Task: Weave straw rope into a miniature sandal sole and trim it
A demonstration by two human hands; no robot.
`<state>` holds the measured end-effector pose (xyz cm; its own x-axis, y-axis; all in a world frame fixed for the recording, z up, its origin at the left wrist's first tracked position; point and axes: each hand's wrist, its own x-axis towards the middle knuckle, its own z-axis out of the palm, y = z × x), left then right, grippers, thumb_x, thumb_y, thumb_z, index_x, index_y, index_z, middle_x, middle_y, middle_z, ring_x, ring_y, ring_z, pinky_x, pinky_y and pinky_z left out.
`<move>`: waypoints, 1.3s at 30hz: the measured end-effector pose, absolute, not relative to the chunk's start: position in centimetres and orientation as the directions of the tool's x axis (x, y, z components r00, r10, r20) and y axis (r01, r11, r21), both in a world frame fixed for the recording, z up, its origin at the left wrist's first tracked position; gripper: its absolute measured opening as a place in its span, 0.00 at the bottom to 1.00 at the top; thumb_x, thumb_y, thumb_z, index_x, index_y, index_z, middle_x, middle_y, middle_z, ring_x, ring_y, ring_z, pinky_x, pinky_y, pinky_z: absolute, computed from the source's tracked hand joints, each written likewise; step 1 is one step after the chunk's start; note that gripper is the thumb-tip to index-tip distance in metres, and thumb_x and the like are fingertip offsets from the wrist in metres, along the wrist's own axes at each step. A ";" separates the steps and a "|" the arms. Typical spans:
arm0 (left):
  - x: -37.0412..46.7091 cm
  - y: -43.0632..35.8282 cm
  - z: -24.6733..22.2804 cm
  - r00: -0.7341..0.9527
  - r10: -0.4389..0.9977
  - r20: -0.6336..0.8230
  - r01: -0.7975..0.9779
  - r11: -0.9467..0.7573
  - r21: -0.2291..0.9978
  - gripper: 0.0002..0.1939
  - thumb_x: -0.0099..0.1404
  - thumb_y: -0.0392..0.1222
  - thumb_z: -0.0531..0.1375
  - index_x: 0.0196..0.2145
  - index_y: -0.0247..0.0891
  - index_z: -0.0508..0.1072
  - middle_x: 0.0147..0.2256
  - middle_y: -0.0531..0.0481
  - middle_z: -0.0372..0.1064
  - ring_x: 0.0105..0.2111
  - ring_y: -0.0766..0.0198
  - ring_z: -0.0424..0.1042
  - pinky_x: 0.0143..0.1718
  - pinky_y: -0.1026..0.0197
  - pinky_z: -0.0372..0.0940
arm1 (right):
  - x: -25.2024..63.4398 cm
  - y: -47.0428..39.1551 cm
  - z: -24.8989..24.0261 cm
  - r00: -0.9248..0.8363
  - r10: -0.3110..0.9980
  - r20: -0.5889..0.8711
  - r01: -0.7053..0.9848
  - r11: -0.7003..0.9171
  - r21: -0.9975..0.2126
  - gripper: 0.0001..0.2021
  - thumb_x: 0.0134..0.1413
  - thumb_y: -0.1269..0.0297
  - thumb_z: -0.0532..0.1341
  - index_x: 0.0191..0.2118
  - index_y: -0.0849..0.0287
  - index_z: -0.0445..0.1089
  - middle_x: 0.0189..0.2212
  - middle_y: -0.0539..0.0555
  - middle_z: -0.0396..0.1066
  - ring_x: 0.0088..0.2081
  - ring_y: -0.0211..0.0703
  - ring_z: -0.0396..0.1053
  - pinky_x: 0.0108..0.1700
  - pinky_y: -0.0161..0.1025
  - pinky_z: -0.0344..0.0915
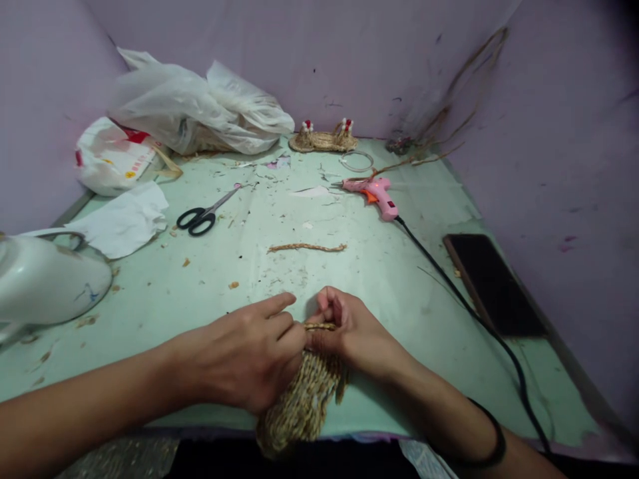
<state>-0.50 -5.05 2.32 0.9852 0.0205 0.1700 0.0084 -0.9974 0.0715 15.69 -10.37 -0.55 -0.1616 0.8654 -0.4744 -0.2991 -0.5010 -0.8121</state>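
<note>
At the table's near edge lies a woven piece of braided straw cord [299, 406], its lower end jutting over the edge. My left hand [254, 352] is closed on its upper left side, index finger stretched out and the other fingers curled. Thumb and fingers of my right hand [349, 326] pinch a strand of straw cord [319, 326] at the top of the piece. The two hands almost touch, and they hide the piece's upper end. Beyond them, a short length of braided cord [306, 247] lies alone on the table.
A pink glue gun [377, 193] trails a black cable [459, 299] at right, near a phone [494, 286]. Scissors [202, 217], white paper [124, 219], a white appliance [50, 279] and plastic bags [190, 106] are at left. A straw piece with beads [324, 141] and a wire ring [356, 161] lie at back.
</note>
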 end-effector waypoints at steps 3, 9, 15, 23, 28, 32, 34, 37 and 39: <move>-1.1 -5.0 1.4 0.966 -0.041 0.256 -0.051 -0.998 0.029 0.13 0.59 0.31 0.46 0.23 0.36 0.68 0.21 0.51 0.61 0.22 0.65 0.57 0.50 0.56 0.59 | 15.7 -10.4 -0.5 -0.157 0.861 -0.484 -0.262 -0.509 -0.820 0.20 0.28 0.77 0.62 0.26 0.55 0.49 0.17 0.42 0.61 0.18 0.30 0.56 0.22 0.32 0.51; -1.5 -5.3 -0.3 0.936 0.072 0.344 0.056 -0.997 0.055 0.10 0.57 0.29 0.47 0.28 0.34 0.68 0.24 0.50 0.64 0.26 0.65 0.62 0.48 0.55 0.60 | 15.7 -10.4 -0.6 -0.168 0.877 -0.451 -0.256 -0.480 -0.839 0.19 0.29 0.78 0.61 0.25 0.55 0.49 0.15 0.39 0.56 0.17 0.28 0.52 0.20 0.30 0.47; -0.7 -4.8 0.2 0.853 0.518 0.068 0.358 -0.675 0.645 0.09 0.57 0.32 0.47 0.26 0.35 0.65 0.25 0.50 0.64 0.26 0.67 0.62 0.27 0.64 0.59 | 15.8 -10.5 -0.8 -0.184 0.878 -0.441 -0.204 -0.473 -0.857 0.18 0.31 0.76 0.62 0.25 0.55 0.50 0.15 0.39 0.55 0.17 0.28 0.51 0.19 0.30 0.47; 0.3 -4.3 0.8 0.739 0.632 -0.233 0.447 -0.201 0.872 0.06 0.55 0.38 0.50 0.24 0.35 0.62 0.22 0.55 0.59 0.24 0.69 0.57 0.26 0.66 0.54 | 15.7 -10.2 -0.6 -0.177 0.871 -0.458 -0.173 -0.486 -0.857 0.17 0.29 0.77 0.61 0.23 0.56 0.49 0.16 0.40 0.53 0.18 0.29 0.50 0.20 0.31 0.47; 0.2 -4.1 0.8 0.741 0.631 -0.230 0.443 -0.202 0.873 0.07 0.56 0.38 0.51 0.24 0.35 0.64 0.23 0.54 0.60 0.25 0.69 0.58 0.27 0.66 0.54 | 15.8 -10.3 -0.9 -0.173 0.880 -0.441 -0.169 -0.468 -0.867 0.17 0.29 0.78 0.60 0.23 0.56 0.49 0.17 0.40 0.53 0.19 0.29 0.49 0.20 0.31 0.46; -0.7 -3.4 1.5 0.842 0.499 -0.203 0.358 -0.236 0.903 0.10 0.60 0.39 0.50 0.32 0.35 0.70 0.29 0.52 0.65 0.28 0.68 0.62 0.31 0.65 0.57 | 15.8 -10.3 -0.8 -0.179 0.874 -0.452 -0.170 -0.480 -0.860 0.18 0.30 0.77 0.62 0.23 0.56 0.49 0.17 0.40 0.53 0.19 0.29 0.49 0.21 0.32 0.46; -0.9 -3.4 1.5 0.844 0.493 -0.212 0.373 -0.255 0.892 0.09 0.59 0.40 0.53 0.34 0.35 0.70 0.30 0.51 0.66 0.28 0.68 0.63 0.31 0.65 0.59 | 15.8 -10.3 -0.7 -0.182 0.868 -0.462 -0.173 -0.491 -0.854 0.19 0.29 0.77 0.63 0.23 0.56 0.50 0.17 0.40 0.54 0.19 0.29 0.49 0.21 0.32 0.45; -0.8 -3.9 0.7 0.841 0.533 -0.088 0.348 -0.410 0.843 0.05 0.57 0.37 0.55 0.30 0.34 0.70 0.27 0.50 0.66 0.27 0.69 0.64 0.30 0.65 0.60 | 15.8 -10.3 -0.6 -0.174 0.871 -0.460 -0.178 -0.487 -0.855 0.19 0.29 0.77 0.63 0.22 0.56 0.49 0.16 0.40 0.53 0.19 0.29 0.48 0.21 0.31 0.45; -0.7 -4.4 -0.2 0.857 0.509 0.082 0.267 -0.574 0.774 0.07 0.59 0.33 0.52 0.27 0.33 0.69 0.25 0.50 0.66 0.27 0.68 0.65 0.29 0.66 0.60 | 15.7 -10.3 -0.6 -0.168 0.871 -0.461 -0.170 -0.486 -0.857 0.19 0.30 0.76 0.64 0.22 0.56 0.49 0.16 0.40 0.52 0.19 0.29 0.47 0.20 0.31 0.44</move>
<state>-0.68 -4.36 -0.21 0.8570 0.5088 0.0816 0.2670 -0.5738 0.7743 15.74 -10.27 -0.62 -0.1678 0.8715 -0.4609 -0.1702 -0.4861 -0.8572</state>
